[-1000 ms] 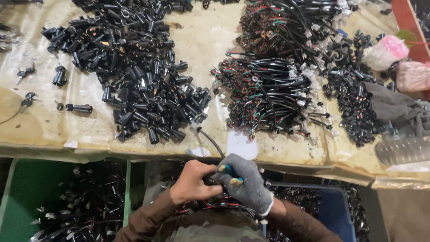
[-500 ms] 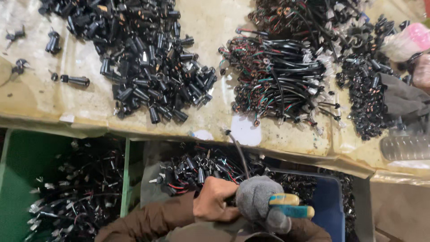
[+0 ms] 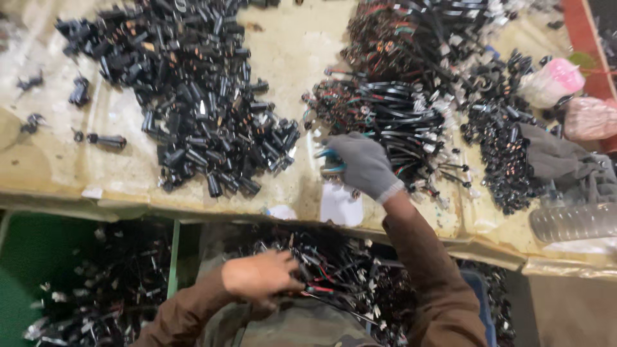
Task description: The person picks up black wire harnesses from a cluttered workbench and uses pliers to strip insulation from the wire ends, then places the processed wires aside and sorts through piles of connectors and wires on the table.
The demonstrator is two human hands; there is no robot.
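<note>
**Gloved hand reaching up to the table while the bare hand stays low in the bin**

A person is looking down at a worktable (image 3: 58, 167) covered in yellowed plastic sheeting. The right hand (image 3: 361, 164), wearing a grey knit glove, is now stretching up over the table's front part, closed around a small hand tool with blue grips (image 3: 329, 160) (only the handle ends are showing past the glove). Half a second ago this hand was down near the body, held close to the left hand, with the tool's blue and yellow handles sticking out to the right; the two hands have since separated.

The gloved hand is resting at the near edge of a bundle of black wire harnesses (image 3: 392, 122) with red and green leads, touching or just over it; I cannot tell which. A white paper scrap (image 3: 340, 205) is lying just below the hand.

The bare left hand (image 3: 260, 276) is staying low, fingers curled and gripping a wired piece (image 3: 315, 286) with red leads, above a bin of similar parts (image 3: 360, 276) below the table edge. A green bin (image 3: 32, 257) is sitting to its left.

A large heap of black cylindrical connectors (image 3: 199, 109) is filling the table's left half. At the far right, a grey cloth (image 3: 559, 157), pink bags (image 3: 553, 83) and a clear plastic bottle (image 3: 572, 222) are lying.
</note>
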